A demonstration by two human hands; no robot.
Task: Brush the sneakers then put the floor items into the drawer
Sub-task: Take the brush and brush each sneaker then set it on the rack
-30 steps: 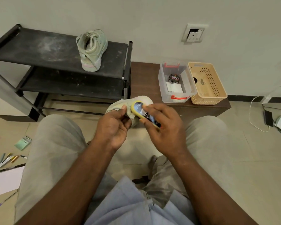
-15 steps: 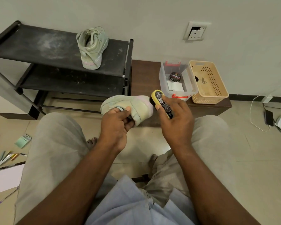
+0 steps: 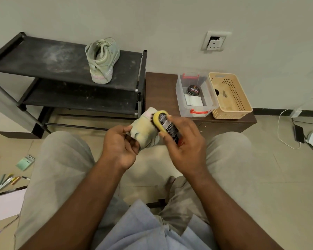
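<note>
The person is sitting in front of the shoe rack (image 3: 43, 64), holding a pale green sneaker (image 3: 145, 130) just below its right end. The left hand (image 3: 122, 141) is curling its grip round the sneaker's edge. The right hand (image 3: 184, 147) is wrapping its grip round a yellow-edged brush (image 3: 165, 123) and holding it against the sneaker. The other sneaker (image 3: 102, 60) is standing on the rack's top shelf. Pens (image 3: 7, 181) and a sheet of paper (image 3: 5, 204) are lying on the floor below the rack's left end.

bare floor (image 3: 287, 177) right, pens (image 3: 9, 181) left
</note>
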